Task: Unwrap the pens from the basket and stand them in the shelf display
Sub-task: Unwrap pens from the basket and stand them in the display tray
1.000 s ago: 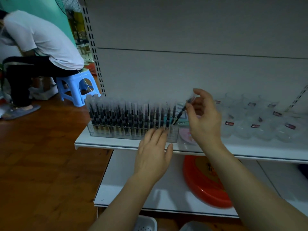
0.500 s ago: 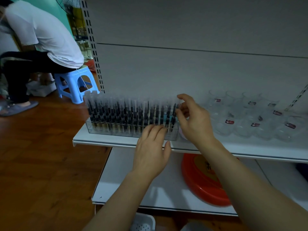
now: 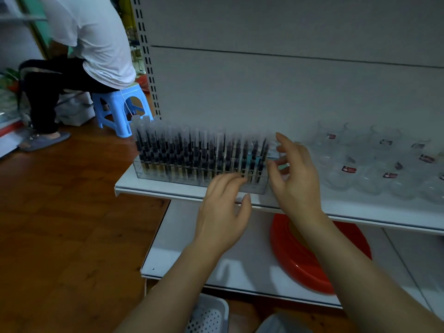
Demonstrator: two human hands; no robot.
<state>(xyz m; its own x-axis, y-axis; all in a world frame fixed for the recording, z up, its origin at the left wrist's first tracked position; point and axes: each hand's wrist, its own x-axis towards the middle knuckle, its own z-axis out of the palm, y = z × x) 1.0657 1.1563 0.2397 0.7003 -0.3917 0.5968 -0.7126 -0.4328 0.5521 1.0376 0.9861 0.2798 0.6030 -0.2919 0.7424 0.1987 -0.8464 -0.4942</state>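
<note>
A: Head view, near edge: white basket (image 3: 208,316), below the shelf (image 3: 168,191). Left hand (image 3: 222,212)?
B: Fingers straight, resting on the clear display (image 3: 153,173) front. Holds nothing.
A: Right hand (image 3: 294,181)?
B: Loosely spread beside the display's right end, empty. Pens (image 3: 192,152) stand upright inside.
A: Labels?
B: Red stickers on glass cups (image 3: 374,164) further right; writing unreadable.

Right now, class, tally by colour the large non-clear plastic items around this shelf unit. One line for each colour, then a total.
Red: 1, the red dish on the lower shelf.
Blue: 1, the blue stool on the floor.
White: 1, the white basket at the bottom edge.
Total: 3
</note>
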